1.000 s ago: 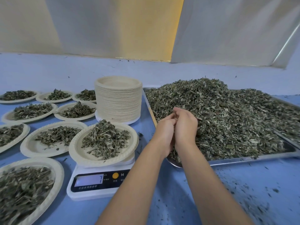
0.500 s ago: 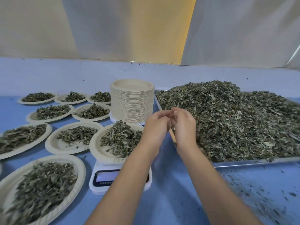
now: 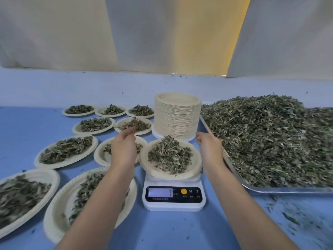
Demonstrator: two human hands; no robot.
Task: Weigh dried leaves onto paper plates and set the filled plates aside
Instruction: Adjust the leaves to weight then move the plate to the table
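While open, empty hands [image 3: 124,148] flank the plate [image 3: 195,159] on the scale [image 3: 173,198], nine filled plates [image 3: 66,152] wait left; tray [image 3: 288,190] mostly full

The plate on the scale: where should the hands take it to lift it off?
Grip the plate on the scale by its bare rim at the left and right edges, both hands level. The leaves sit loosely heaped in the middle, and the left hand and right hand already flank it.

Paper plate [image 3: 195,160] of dried leaves [image 3: 169,154] on white scale [image 3: 173,198], left hand [image 3: 123,148] and right hand [image 3: 210,149] spread either side of it, neither holding anything, plate stack [image 3: 177,117] behind, leaf-heaped metal tray [image 3: 288,190] at blue bench's [image 3: 171,230] right edge, filled plates [image 3: 65,152] toward left edge.
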